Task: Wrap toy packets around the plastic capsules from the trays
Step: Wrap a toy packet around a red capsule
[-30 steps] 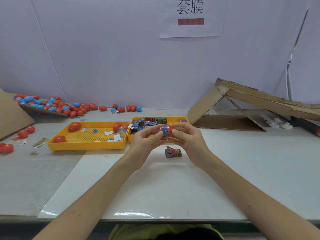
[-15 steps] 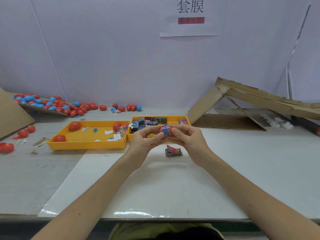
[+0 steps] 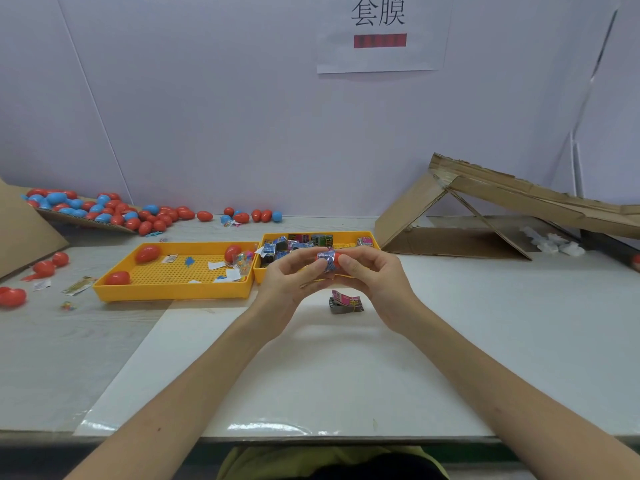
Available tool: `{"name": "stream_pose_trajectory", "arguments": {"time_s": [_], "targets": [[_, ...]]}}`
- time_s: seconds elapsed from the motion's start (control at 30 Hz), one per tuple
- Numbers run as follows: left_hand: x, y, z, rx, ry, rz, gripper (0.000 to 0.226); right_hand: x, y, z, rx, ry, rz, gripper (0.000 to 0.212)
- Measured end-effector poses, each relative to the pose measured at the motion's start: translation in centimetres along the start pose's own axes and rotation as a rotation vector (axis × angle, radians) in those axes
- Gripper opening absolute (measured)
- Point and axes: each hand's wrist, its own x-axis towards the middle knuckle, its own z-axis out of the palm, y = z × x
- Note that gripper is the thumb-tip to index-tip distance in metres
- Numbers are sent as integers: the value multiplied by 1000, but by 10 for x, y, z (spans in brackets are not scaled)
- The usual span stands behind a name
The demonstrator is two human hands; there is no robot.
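i am steering both hands from far away, and they are meeting in the air just above the near edge of the right yellow tray (image 3: pixel 313 234). the left hand (image 3: pixel 291 282) is pinching one end of the red capsule (image 3: pixel 336 260). the right hand (image 3: pixel 375 280) is pinching the other end, so both hands are clamped on the same small thing. a blue toy packet (image 3: pixel 325 263) is sitting around the middle of the capsule, and some red is showing on its right side. the hands are hiding the back, so i cannot tell if the packet is going all the way round.

i am guessing that i am partway through wrapping this one. to do it well, i am thinking about holding the capsule softly so the smooth shell is not slipping out. one hand should be keeping it steady while the other is pulling the packet flat and tight around it. the packet looks thin and crinkly, so hard tugging is risking a tear.

more packets are waiting in the right tray, and a small stack of packets (image 3: pixel 346 302) is lying on the worktop (image 3: pixel 346 375) just under the hands. the left yellow tray (image 3: pixel 173 296) is holding a few more red capsules.
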Motion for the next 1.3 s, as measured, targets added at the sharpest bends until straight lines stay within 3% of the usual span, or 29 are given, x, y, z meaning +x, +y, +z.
{"name": "stream_pose_trajectory", "arguments": {"time_s": [0.2, 0.7, 0.97, 1.3], "targets": [[1, 2, -2, -50, 48, -28, 28, 1, 1, 1, 23, -2, 50, 35], [1, -1, -3, -23, 66, -3, 27, 1, 4, -1, -34, 24, 51, 23], [0, 2, -1, -44, -27, 8, 50, 2, 1, -1, 19, 44, 41, 28], [-1, 0, -1, 296, 42, 158, 32, 2, 2, -2, -44, 50, 87, 16]]}}
